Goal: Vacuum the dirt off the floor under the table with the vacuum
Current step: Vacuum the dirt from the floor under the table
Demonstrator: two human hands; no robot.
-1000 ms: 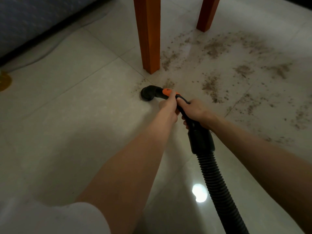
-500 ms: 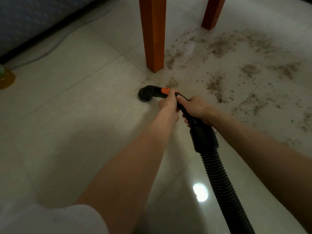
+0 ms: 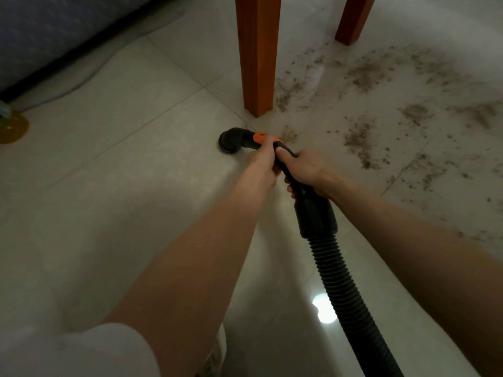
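While both of my hands keep their hold on the vacuum wand (image 3: 283, 159), very little has shifted over the last second: the round nozzle (image 3: 230, 142) has stayed on the pale tile just near-left of the closest table leg (image 3: 258, 55), and only the view has crept a little closer, so the leg now sits slightly nearer the nozzle than before. My left hand (image 3: 262, 159) is wrapped around the orange collar (image 3: 261, 137) at the front of the wand, and my right hand (image 3: 306, 170) is closed around the black tube just behind it, ahead of the cuff (image 3: 315, 213) where the ribbed hose (image 3: 343, 289) runs back toward me on the near right. The dirt (image 3: 362, 142) lies to the right and far side of the nozzle, scattered across the floor (image 3: 109, 186) between and beyond the two table legs, with one small patch (image 3: 288, 134) just beside the orange collar. I judge the tile under the nozzle already clean and nearly all the mess still to be taken, so the next stroke should swing right into that nearest patch. The leg stands close enough that a careless sweep could knock the nozzle against it.
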